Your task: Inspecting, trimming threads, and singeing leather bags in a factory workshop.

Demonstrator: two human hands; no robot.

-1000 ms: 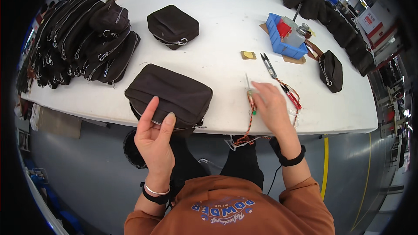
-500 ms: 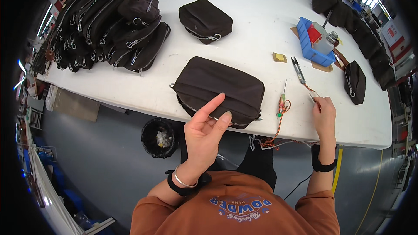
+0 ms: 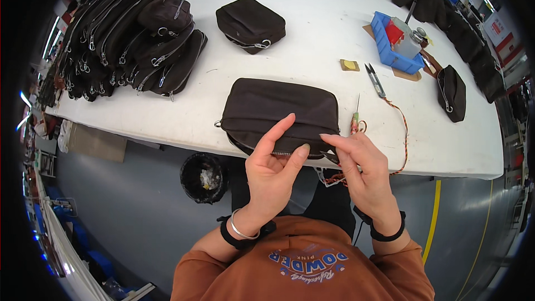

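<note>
A dark brown zip pouch [image 3: 281,103] lies at the table's front edge, its metal zip along the near side. My left hand [image 3: 273,170] is over its front, with index finger and thumb stretched apart and the other fingers curled; whether it presses on the cloth is unclear. At the pouch's right front corner my right hand [image 3: 365,159] is closed in a pinch. A small silvery piece shows by its fingertips, near the zip's end; I cannot tell what it is. An awl [image 3: 355,117] with a green and red handle lies just beyond that hand.
Thread snips [image 3: 375,82] on an orange cord, a yellow-topped block [image 3: 350,65] and a blue bin [image 3: 384,50] with a bottle are at right. Other pouches [image 3: 251,25] stand farther back, with a large pile [image 3: 128,39] at left. A lined waste bin [image 3: 203,178] sits below the edge.
My right hand has come left from beside the snips' cord to the pouch's right corner. My left hand keeps its pose over the pouch. The view has shifted slightly.
</note>
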